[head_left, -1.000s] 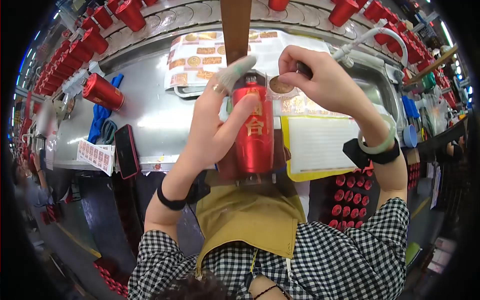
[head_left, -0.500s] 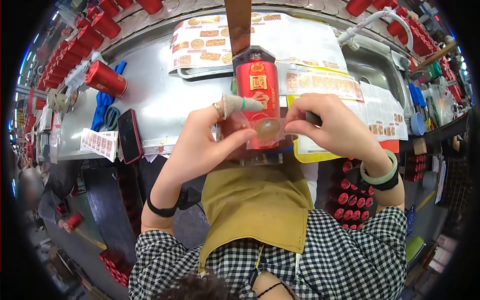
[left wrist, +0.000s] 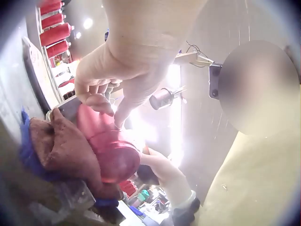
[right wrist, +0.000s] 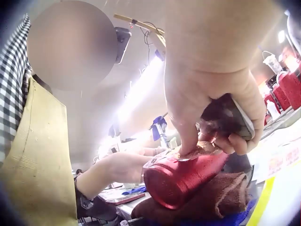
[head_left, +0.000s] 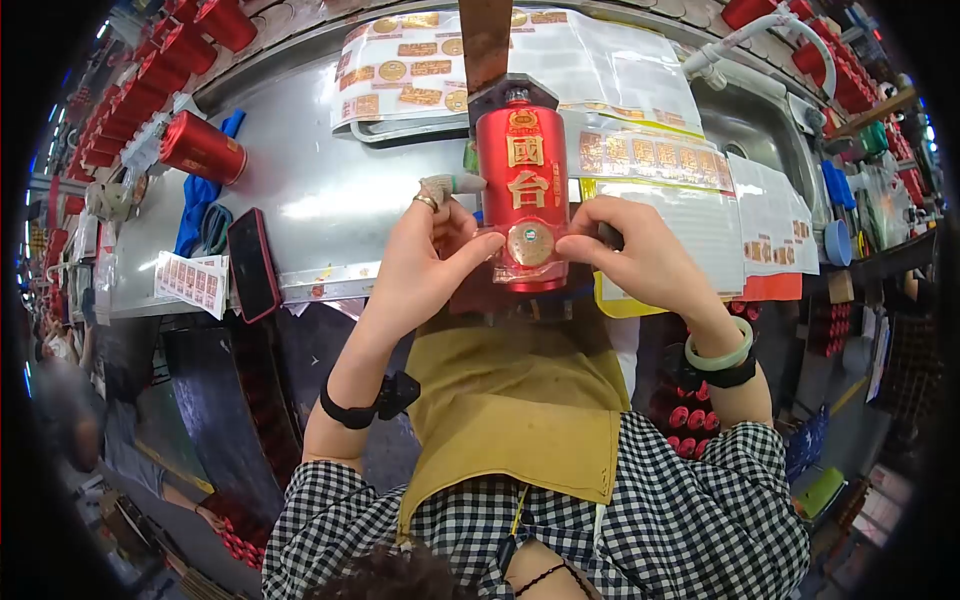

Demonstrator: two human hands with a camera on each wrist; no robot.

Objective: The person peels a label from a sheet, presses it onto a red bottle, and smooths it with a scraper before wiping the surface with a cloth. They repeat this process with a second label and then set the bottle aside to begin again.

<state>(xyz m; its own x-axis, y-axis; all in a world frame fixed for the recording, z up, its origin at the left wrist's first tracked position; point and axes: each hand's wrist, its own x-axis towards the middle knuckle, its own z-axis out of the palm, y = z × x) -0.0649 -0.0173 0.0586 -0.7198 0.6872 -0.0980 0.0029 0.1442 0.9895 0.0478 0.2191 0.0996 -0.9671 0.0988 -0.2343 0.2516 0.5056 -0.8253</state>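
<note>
A red bottle [head_left: 525, 160] with raised gold characters lies with its base toward the person. Low on its front is a round gold decal [head_left: 530, 243] on clear film. My left hand [head_left: 425, 245] pinches the film's left edge by the bottle's side; one finger, in a pale cover [head_left: 462, 184], extends along the bottle. At the opposite edge, my right hand [head_left: 640, 245] holds the film with thumb and finger. Its other fingers curl round a dark, flat-looking object [right wrist: 228, 115]. In the wrist views, a brown cloth [left wrist: 63, 150] lies under the bottle.
Sheets of gold decals [head_left: 395, 70] lie behind the bottle, and a strip of decals [head_left: 655, 158] lies to its right. A phone [head_left: 253, 265], a label sheet [head_left: 190, 282] and a red cup-shaped piece [head_left: 202, 148] are at left. A sink [head_left: 745, 125] is at right.
The right hand has brought the decal from beside the bottle's neck down to its lower front. The left hand has left the bottle's upper part and taken the film's left edge; the film now lies against the bottle.
</note>
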